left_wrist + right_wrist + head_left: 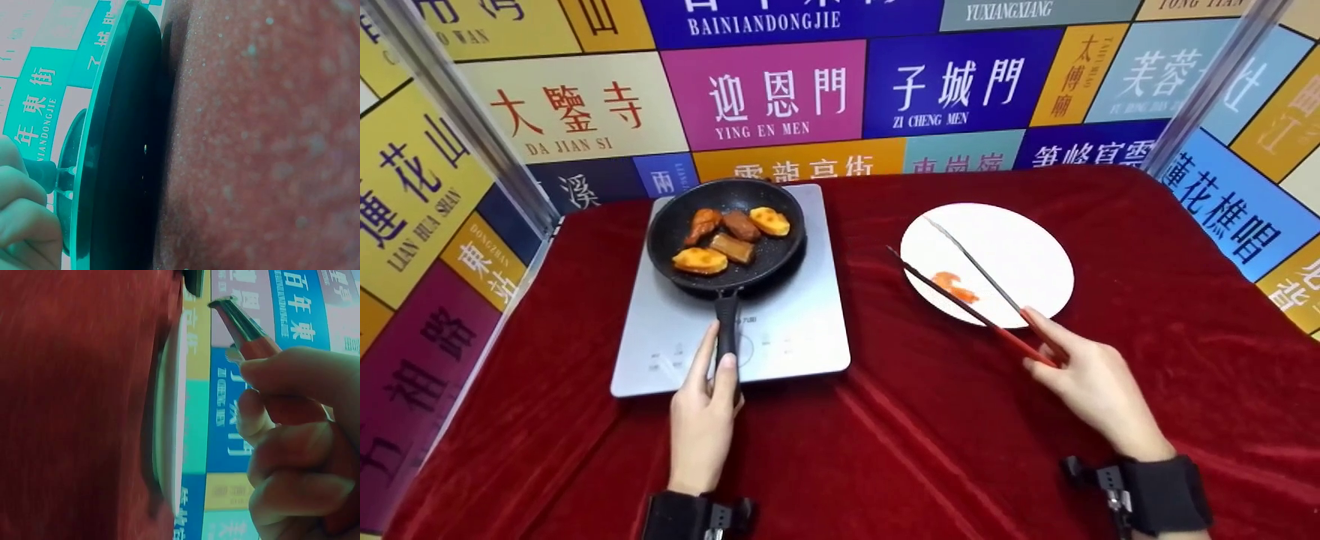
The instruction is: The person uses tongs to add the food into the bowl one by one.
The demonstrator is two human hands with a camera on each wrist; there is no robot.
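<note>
My left hand (703,424) grips the black handle (727,326) of a frying pan (776,259), which sits on a silver induction cooktop (810,330). Inside the pan lie two yellow pieces (700,261) and several brown pieces of food (733,248). Over on the right, my right hand (1099,386) holds a pair of chopsticks (1014,340) by their red ends, their dark tips spread apart above a white plate (1027,255). On that plate is a small orange piece, perhaps shrimp (947,280), with one chopstick crossing over it. Whether the chopstick touches it, I cannot tell.
A dark red cloth (870,442) covers the table. Panels with printed characters (765,97) stand behind and at both sides, with metal posts (472,120) at the corners. The cooktop's thick edge (121,169) fills much of the left wrist view.
</note>
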